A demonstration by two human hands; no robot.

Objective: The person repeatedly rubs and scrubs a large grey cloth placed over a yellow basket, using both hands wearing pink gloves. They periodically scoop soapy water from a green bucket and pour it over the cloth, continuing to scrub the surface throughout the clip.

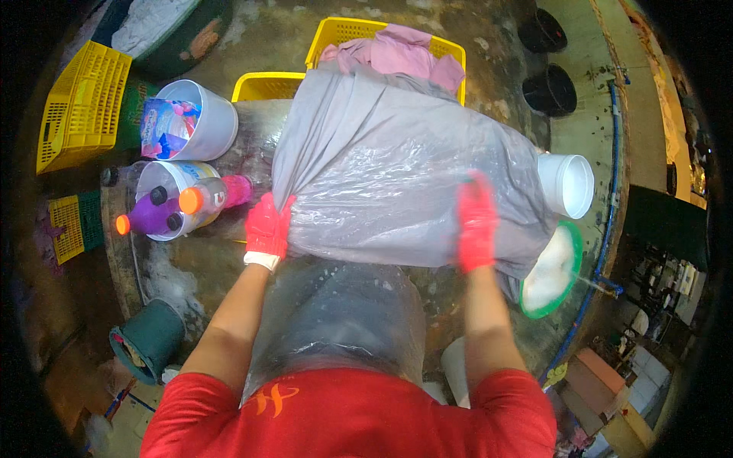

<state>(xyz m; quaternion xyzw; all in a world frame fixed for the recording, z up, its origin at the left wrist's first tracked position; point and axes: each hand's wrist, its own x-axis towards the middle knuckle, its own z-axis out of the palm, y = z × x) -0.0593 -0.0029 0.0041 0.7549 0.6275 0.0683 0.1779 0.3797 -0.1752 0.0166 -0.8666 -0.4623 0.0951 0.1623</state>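
Grey cloth (405, 168): one large piece, spread wide over a dark worktop (258, 137) in front of the person, its sheen suggesting it is soaked.

Handling: limp and soft, probably heavy with water, slippery on the smooth stretches, not fragile. Best hold: a bunched fold or doubled edge, as at the left end, where creases gather; the flat middle offers little to pinch.

Left hand (267, 227): red glove, white cuff; fingers curled around the gathered near-left edge of the cloth.

Right hand (477, 221): red glove, over the cloth's right half; motion-blurred, so whether its fingers grip or lie flat cannot be told.

Beyond the cloth: yellow basket (330, 32) containing pink cloth (412, 52).

Right end: white bucket (574, 185), lying beside the cloth; green-rimmed basin (578, 248) of white foam, next to the near-right corner.

Left side: white tub (221, 122) with a colourful packet (169, 126); nearer, orange-capped bottle (206, 200) among others.

Worn: clear apron (343, 305).
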